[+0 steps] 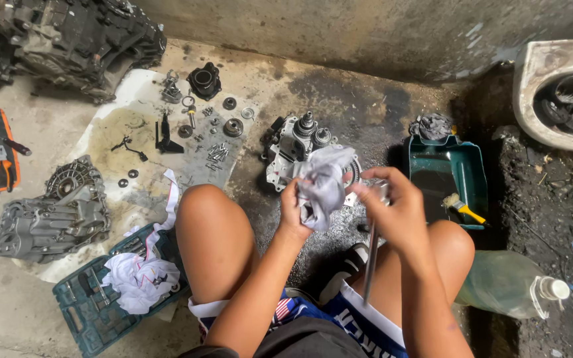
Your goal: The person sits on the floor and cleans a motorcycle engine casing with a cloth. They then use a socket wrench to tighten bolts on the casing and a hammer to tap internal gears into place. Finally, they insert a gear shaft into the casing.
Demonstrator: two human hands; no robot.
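The concrete floor [339, 93] fills the frame, oil-stained and meeting a grimy wall along the top edge. In the upper left corner sits a large dark engine block [81, 36]; below it, at the left edge, a grey gearbox casing [51, 215] lies on a pale stained sheet [111, 132]. At the upper right corner a cracked white basin [552, 86] holds dark rings. A green tray [445, 176] of dark liquid stands right of centre with a yellow-handled brush [462, 209] on its lower rim, and a clear plastic bottle [509, 285] lies at the lower right. A green tool case [91, 311] lies open at the lower left, a white rag [140, 278] heaped on it. Small bolts and washers [217, 152] are scattered across the sheet, leaving only narrow bare patches between them.

In the centre, between the bare knees, a grey gear assembly [296, 142] stands on the floor. Just above it, the left hand [293, 212] has its grip closed around a grey cloth [323, 185]. The right hand [392, 209] pinches a small metal part [381, 192] touching the cloth, and seemingly also a thin metal rod [371, 262] hanging down, though the fingers hide where it ends.
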